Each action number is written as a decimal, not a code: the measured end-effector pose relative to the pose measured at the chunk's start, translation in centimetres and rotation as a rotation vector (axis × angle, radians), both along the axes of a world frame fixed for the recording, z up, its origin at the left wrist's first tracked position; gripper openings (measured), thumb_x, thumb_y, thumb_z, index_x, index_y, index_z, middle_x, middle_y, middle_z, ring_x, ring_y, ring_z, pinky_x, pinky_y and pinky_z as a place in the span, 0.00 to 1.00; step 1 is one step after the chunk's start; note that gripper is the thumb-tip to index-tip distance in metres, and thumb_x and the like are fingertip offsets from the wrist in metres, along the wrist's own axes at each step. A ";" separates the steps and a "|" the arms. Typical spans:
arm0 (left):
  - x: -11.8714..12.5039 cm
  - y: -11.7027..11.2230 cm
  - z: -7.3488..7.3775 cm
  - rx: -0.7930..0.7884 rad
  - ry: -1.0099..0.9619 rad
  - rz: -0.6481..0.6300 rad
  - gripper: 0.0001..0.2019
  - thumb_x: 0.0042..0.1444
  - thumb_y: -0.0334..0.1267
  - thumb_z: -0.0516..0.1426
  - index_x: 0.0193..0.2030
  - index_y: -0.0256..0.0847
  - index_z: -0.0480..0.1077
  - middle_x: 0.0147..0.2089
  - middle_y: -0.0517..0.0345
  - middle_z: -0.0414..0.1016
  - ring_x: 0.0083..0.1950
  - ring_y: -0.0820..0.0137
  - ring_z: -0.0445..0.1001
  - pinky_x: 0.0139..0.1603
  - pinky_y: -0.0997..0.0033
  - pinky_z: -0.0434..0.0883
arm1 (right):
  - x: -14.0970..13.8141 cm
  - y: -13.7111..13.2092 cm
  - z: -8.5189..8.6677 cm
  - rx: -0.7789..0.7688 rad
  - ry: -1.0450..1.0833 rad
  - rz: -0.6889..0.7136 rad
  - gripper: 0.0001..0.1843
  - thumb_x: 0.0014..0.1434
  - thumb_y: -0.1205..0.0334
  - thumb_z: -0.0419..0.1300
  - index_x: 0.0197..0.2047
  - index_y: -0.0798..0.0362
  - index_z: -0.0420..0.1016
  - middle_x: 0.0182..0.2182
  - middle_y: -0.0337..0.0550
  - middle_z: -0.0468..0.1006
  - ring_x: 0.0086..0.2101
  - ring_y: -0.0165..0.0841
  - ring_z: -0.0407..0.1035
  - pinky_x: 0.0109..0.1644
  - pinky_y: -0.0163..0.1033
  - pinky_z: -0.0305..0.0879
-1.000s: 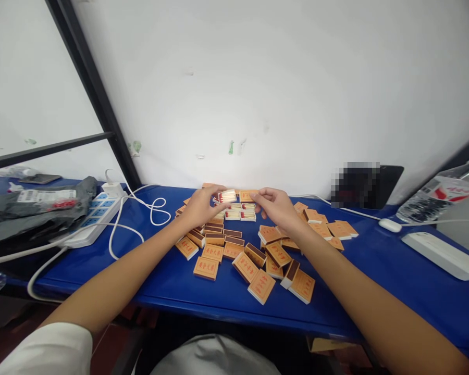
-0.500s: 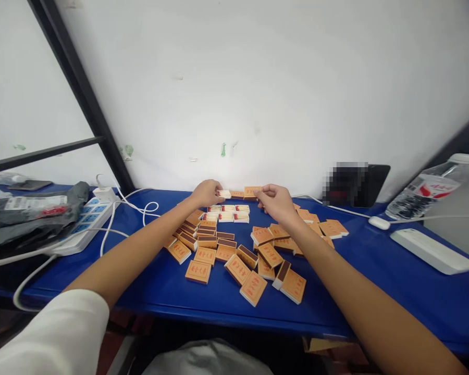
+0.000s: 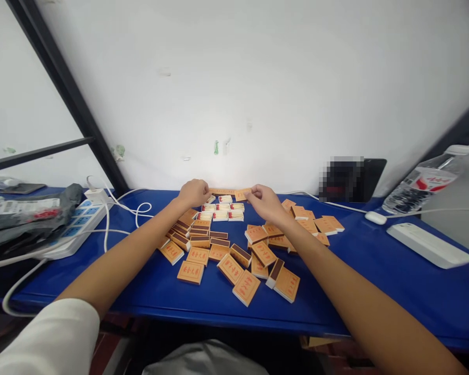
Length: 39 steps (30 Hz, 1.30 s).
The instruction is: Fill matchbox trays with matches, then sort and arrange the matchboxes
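Note:
My right hand (image 3: 263, 202) pinches the right edge of an orange matchbox (image 3: 242, 195) near the wall. To its left, my left hand (image 3: 194, 192) has its fingers curled at a small matchbox tray (image 3: 211, 199), which it partly hides. Beside that lies another open tray of red-tipped matches (image 3: 225, 199). Rows of similar trays (image 3: 220, 215) lie just in front of them. Behind, a line of orange matchboxes (image 3: 223, 191) runs along the wall.
Loose matchboxes (image 3: 246, 287) are scattered on the blue table (image 3: 133, 291), nearer me and to the right. At left are a power strip (image 3: 82, 221), cables and a grey plastic parcel (image 3: 27, 211). A tablet (image 3: 371, 179), a bottle (image 3: 422, 182) and a white device (image 3: 430, 245) are at right.
The view has shifted slightly. An open match tray now lies clear of my left hand in the back row, with my left fingers at the tray beside it. My right hand still holds the matchbox.

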State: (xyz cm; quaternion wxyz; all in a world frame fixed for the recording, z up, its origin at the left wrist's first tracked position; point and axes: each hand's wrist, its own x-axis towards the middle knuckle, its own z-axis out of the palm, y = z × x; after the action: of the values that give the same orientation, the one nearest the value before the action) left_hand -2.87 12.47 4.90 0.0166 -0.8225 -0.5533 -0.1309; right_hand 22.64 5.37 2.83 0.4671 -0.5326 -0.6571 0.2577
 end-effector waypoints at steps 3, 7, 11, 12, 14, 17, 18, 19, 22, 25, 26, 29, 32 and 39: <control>-0.3 -0.4 -0.9 0.011 0.025 -0.002 0.12 0.63 0.42 0.59 0.37 0.38 0.81 0.40 0.45 0.84 0.43 0.57 0.80 0.43 0.63 0.73 | -0.1 0.0 -0.3 0.029 -0.043 0.001 0.11 0.60 0.53 0.59 0.31 0.50 0.68 0.28 0.39 0.75 0.31 0.34 0.69 0.38 0.39 0.63; -0.3 -0.4 -1.9 -0.002 0.012 -0.062 0.11 0.64 0.40 0.58 0.40 0.39 0.82 0.44 0.45 0.84 0.48 0.56 0.80 0.48 0.63 0.74 | 0.1 0.2 -0.6 0.029 -0.059 0.012 0.11 0.58 0.52 0.59 0.31 0.50 0.68 0.28 0.39 0.75 0.31 0.34 0.69 0.38 0.40 0.62; -0.9 0.1 -2.1 -0.029 -0.030 -0.136 0.10 0.62 0.34 0.59 0.46 0.41 0.82 0.50 0.49 0.84 0.52 0.57 0.80 0.52 0.63 0.75 | 0.5 0.5 -0.8 0.029 -0.079 -0.005 0.11 0.58 0.51 0.59 0.30 0.50 0.68 0.27 0.39 0.74 0.30 0.34 0.68 0.38 0.40 0.61; -1.0 0.3 -2.1 -0.036 -0.039 -0.156 0.11 0.62 0.33 0.58 0.47 0.41 0.81 0.51 0.49 0.84 0.52 0.57 0.80 0.53 0.64 0.75 | 0.5 0.5 -0.8 0.033 -0.084 -0.007 0.12 0.58 0.51 0.59 0.30 0.50 0.68 0.27 0.39 0.74 0.31 0.35 0.68 0.38 0.40 0.61; -1.1 0.5 -2.1 -0.049 -0.055 -0.199 0.12 0.63 0.31 0.57 0.49 0.40 0.81 0.53 0.50 0.84 0.54 0.59 0.80 0.55 0.65 0.75 | 0.6 0.5 -0.9 0.045 -0.086 -0.013 0.12 0.58 0.51 0.59 0.30 0.50 0.69 0.27 0.39 0.74 0.31 0.35 0.68 0.38 0.41 0.61; -0.8 0.5 -2.1 -0.044 -0.068 -0.247 0.15 0.65 0.31 0.54 0.53 0.40 0.80 0.54 0.50 0.84 0.56 0.59 0.80 0.59 0.63 0.74 | 0.7 0.4 -0.7 0.068 -0.060 -0.042 0.12 0.58 0.51 0.59 0.30 0.50 0.69 0.27 0.39 0.74 0.30 0.35 0.68 0.37 0.41 0.61; -0.6 0.5 -2.1 -0.034 -0.070 -0.257 0.16 0.67 0.31 0.53 0.53 0.40 0.80 0.55 0.50 0.83 0.57 0.59 0.80 0.61 0.61 0.73 | 0.7 0.4 -0.6 0.076 -0.048 -0.052 0.12 0.58 0.51 0.59 0.30 0.50 0.69 0.26 0.39 0.74 0.30 0.35 0.68 0.37 0.41 0.61; -0.3 0.4 -2.0 -0.021 -0.073 -0.267 0.17 0.68 0.32 0.51 0.55 0.39 0.79 0.56 0.49 0.83 0.58 0.58 0.79 0.62 0.59 0.72 | 0.6 0.4 -0.6 0.082 -0.038 -0.060 0.11 0.58 0.51 0.60 0.30 0.50 0.69 0.26 0.39 0.74 0.29 0.35 0.68 0.36 0.40 0.61; 0.5 0.1 -2.0 0.025 -0.044 -0.343 0.20 0.72 0.37 0.48 0.61 0.40 0.76 0.60 0.47 0.80 0.62 0.55 0.75 0.66 0.54 0.69 | 0.6 0.4 -0.4 0.099 -0.026 -0.067 0.11 0.57 0.52 0.60 0.30 0.50 0.69 0.25 0.39 0.73 0.28 0.34 0.67 0.35 0.40 0.61; 1.0 0.0 -2.3 0.040 0.050 -0.420 0.21 0.74 0.43 0.47 0.64 0.41 0.75 0.64 0.45 0.76 0.66 0.52 0.70 0.68 0.49 0.66 | 0.4 0.3 -0.4 0.124 -0.038 -0.060 0.11 0.57 0.53 0.60 0.30 0.50 0.69 0.26 0.39 0.74 0.29 0.34 0.68 0.36 0.40 0.62; 1.0 0.0 -2.5 0.033 0.074 -0.430 0.21 0.74 0.44 0.47 0.63 0.42 0.76 0.66 0.45 0.75 0.68 0.51 0.69 0.68 0.48 0.65 | 0.4 0.3 -0.5 0.133 -0.043 -0.060 0.11 0.58 0.53 0.60 0.30 0.50 0.70 0.26 0.39 0.74 0.29 0.34 0.68 0.36 0.40 0.62; 0.8 0.2 -2.7 0.009 0.070 -0.439 0.20 0.74 0.44 0.48 0.56 0.44 0.80 0.67 0.46 0.74 0.70 0.51 0.67 0.69 0.46 0.64 | 0.4 0.2 -0.3 0.153 -0.056 -0.079 0.11 0.58 0.53 0.60 0.30 0.50 0.70 0.26 0.39 0.74 0.29 0.34 0.68 0.35 0.40 0.62; 0.4 0.3 -2.6 0.013 0.031 -0.451 0.20 0.73 0.43 0.48 0.50 0.44 0.82 0.63 0.47 0.77 0.69 0.53 0.69 0.70 0.49 0.64 | 0.5 0.0 -0.1 0.148 -0.070 -0.101 0.10 0.58 0.53 0.60 0.30 0.50 0.69 0.25 0.39 0.73 0.28 0.34 0.68 0.35 0.40 0.62; 0.1 -0.1 -2.2 0.019 -0.019 -0.455 0.16 0.71 0.43 0.53 0.48 0.43 0.83 0.56 0.48 0.82 0.67 0.54 0.72 0.68 0.52 0.66 | 1.1 0.1 0.2 0.118 -0.055 -0.142 0.10 0.58 0.53 0.60 0.31 0.49 0.69 0.25 0.39 0.74 0.29 0.35 0.68 0.36 0.40 0.64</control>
State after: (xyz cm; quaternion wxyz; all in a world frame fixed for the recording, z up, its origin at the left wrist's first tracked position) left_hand -2.79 12.33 2.67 -0.0108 -0.9247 -0.3523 -0.1440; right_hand 23.76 5.47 2.98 0.4965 -0.5562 -0.6443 0.1701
